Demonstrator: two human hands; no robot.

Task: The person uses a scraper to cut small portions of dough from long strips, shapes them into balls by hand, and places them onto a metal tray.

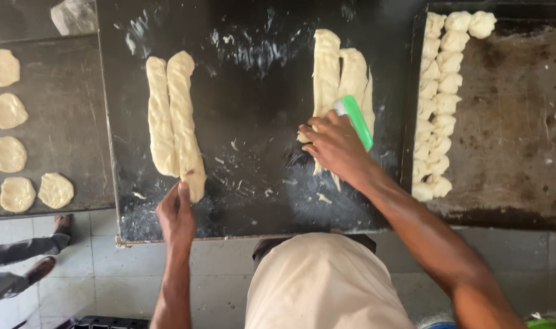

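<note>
While left hand (175, 213) is resting flat, fingers extended, on near end of dough rope pair (173, 122) running lengthwise away across worktop (253, 91), I'm seeing right hand (334, 146) gripping green-handled scraper (356, 120) over second dough strips (342, 76).

dark floured worktop (260, 109) | 2 dough logs (171, 122) left | dough strips (342, 76) right | scraps

Green scraper handle (358, 120), pale dough (182, 116)

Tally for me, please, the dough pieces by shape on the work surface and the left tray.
Long dough strips: 5
Flat dough discs: 8
Total: 13
</note>
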